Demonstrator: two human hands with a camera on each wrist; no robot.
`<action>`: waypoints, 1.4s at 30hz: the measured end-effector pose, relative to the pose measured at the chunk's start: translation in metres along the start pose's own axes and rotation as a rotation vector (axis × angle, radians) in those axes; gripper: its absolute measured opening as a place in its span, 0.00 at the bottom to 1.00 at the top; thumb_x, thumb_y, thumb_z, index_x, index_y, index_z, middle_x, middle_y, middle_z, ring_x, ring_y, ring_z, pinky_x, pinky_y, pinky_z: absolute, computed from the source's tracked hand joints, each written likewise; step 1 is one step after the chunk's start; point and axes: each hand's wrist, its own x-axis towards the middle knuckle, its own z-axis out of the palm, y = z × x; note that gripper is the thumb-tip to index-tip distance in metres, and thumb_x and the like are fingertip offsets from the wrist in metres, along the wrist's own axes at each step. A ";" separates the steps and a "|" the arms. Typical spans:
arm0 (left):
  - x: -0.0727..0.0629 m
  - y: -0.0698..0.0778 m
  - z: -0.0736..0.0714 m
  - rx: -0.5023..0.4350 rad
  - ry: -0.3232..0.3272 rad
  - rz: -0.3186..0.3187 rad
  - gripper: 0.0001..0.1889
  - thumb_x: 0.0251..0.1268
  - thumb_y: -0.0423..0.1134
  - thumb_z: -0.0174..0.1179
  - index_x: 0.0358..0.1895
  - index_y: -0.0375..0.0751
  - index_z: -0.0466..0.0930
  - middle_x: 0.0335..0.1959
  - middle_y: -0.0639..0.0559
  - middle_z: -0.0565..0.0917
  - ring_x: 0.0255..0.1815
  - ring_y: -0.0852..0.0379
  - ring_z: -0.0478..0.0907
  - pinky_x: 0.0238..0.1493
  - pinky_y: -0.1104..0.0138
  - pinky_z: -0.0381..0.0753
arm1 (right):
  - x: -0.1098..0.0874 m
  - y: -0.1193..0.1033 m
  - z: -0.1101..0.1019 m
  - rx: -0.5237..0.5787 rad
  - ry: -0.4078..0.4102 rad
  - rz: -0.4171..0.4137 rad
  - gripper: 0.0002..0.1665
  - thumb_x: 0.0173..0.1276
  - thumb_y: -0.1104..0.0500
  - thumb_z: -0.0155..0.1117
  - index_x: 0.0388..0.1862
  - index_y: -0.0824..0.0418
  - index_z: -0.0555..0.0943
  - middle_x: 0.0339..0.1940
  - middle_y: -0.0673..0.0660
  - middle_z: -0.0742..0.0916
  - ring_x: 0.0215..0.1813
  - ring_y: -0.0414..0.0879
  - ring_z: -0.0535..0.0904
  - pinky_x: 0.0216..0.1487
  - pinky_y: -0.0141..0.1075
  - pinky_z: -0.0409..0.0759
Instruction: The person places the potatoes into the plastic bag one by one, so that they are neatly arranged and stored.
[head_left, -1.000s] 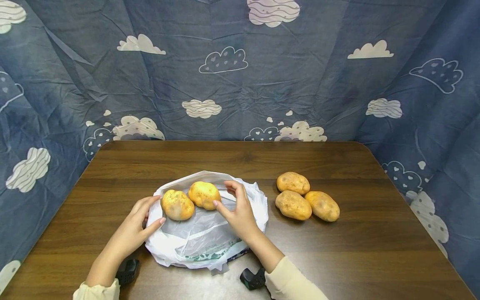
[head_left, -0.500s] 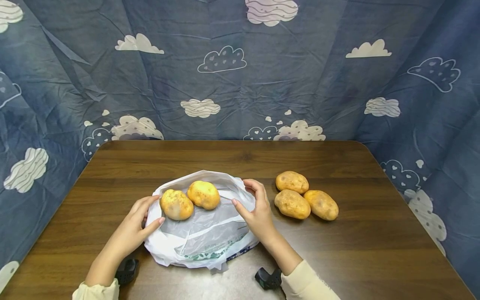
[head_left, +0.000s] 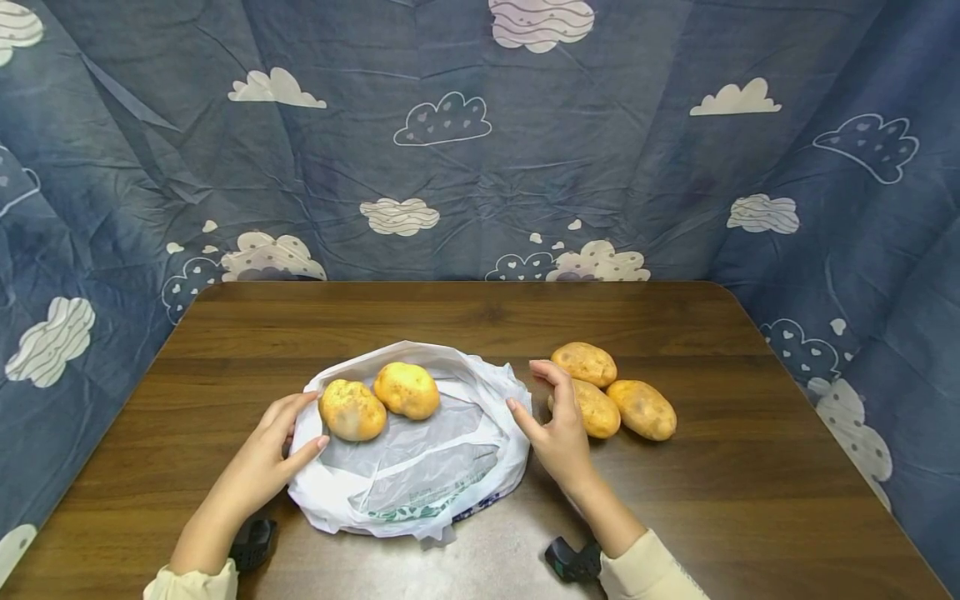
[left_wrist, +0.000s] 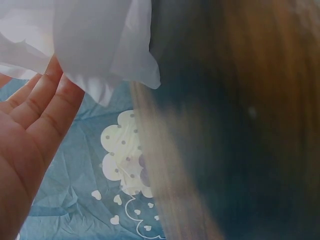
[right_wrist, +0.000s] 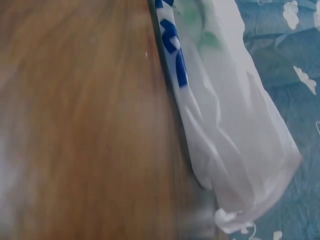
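Observation:
A white plastic bag [head_left: 431,500] with green print lies with its mouth open on the table. Inside it at the left are two potatoes, a blotchy one [head_left: 352,410] and a yellow one [head_left: 407,390]. My left hand [head_left: 262,458] touches the bag's left rim, thumb and fingertips apart; in the left wrist view a fold of the bag covers some fingertips. Between the bag and the loose potatoes hovers my right hand [head_left: 558,433], fingers spread and holding nothing. It partly hides the nearest potato [head_left: 600,412]; two others, one behind [head_left: 585,363] and one rightward [head_left: 642,410], touch it.
A brown wooden table [head_left: 750,492] carries everything. Behind it hangs a blue curtain [head_left: 615,183] with cloud patterns. Black devices sit at both wrists, one left [head_left: 253,543] and one right [head_left: 573,560].
My right hand has moved right, from beside the yellow potato in the bag, past the bag's right rim, to the loose potatoes. The left hand has stayed at the left rim.

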 end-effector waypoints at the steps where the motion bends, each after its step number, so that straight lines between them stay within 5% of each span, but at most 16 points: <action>1: 0.000 0.000 0.000 0.000 -0.001 -0.001 0.29 0.57 0.36 0.61 0.62 0.36 0.62 0.56 0.38 0.65 0.43 0.49 0.70 0.39 0.55 0.73 | 0.000 0.001 -0.002 -0.008 0.006 -0.008 0.31 0.44 0.81 0.64 0.49 0.81 0.64 0.47 0.74 0.72 0.50 0.59 0.69 0.57 0.38 0.66; 13: 0.000 0.000 0.000 -0.003 0.002 -0.002 0.29 0.57 0.36 0.61 0.62 0.36 0.62 0.56 0.38 0.65 0.44 0.49 0.70 0.39 0.55 0.73 | -0.005 0.013 -0.032 -0.044 0.059 -0.036 0.32 0.41 0.84 0.63 0.48 0.83 0.64 0.46 0.73 0.72 0.52 0.47 0.69 0.56 0.36 0.66; 20: 0.000 0.000 -0.001 -0.012 0.002 -0.005 0.29 0.57 0.36 0.61 0.62 0.36 0.62 0.57 0.38 0.65 0.46 0.48 0.69 0.40 0.54 0.72 | -0.012 0.021 -0.053 -0.083 0.080 -0.012 0.33 0.40 0.86 0.61 0.49 0.84 0.62 0.46 0.75 0.71 0.50 0.56 0.69 0.56 0.35 0.66; 24: 0.000 0.000 -0.001 -0.011 0.003 -0.002 0.29 0.57 0.36 0.61 0.62 0.36 0.62 0.57 0.39 0.65 0.46 0.48 0.69 0.40 0.54 0.72 | -0.015 0.027 -0.065 -0.101 0.097 0.000 0.33 0.40 0.86 0.61 0.49 0.84 0.62 0.46 0.71 0.72 0.52 0.45 0.69 0.55 0.34 0.66; 30: 0.000 0.000 0.000 -0.016 0.001 -0.004 0.29 0.57 0.36 0.61 0.62 0.36 0.62 0.57 0.39 0.65 0.47 0.48 0.69 0.41 0.54 0.72 | -0.020 0.033 -0.081 -0.169 0.127 0.007 0.32 0.39 0.86 0.61 0.48 0.84 0.63 0.45 0.71 0.72 0.50 0.50 0.70 0.55 0.33 0.67; 42: 0.000 -0.003 0.001 -0.007 -0.016 -0.020 0.29 0.58 0.37 0.61 0.62 0.37 0.62 0.57 0.38 0.64 0.45 0.49 0.69 0.41 0.54 0.72 | -0.046 0.075 -0.117 -0.264 0.190 0.189 0.33 0.48 0.78 0.66 0.54 0.74 0.65 0.50 0.61 0.72 0.52 0.43 0.69 0.55 0.29 0.65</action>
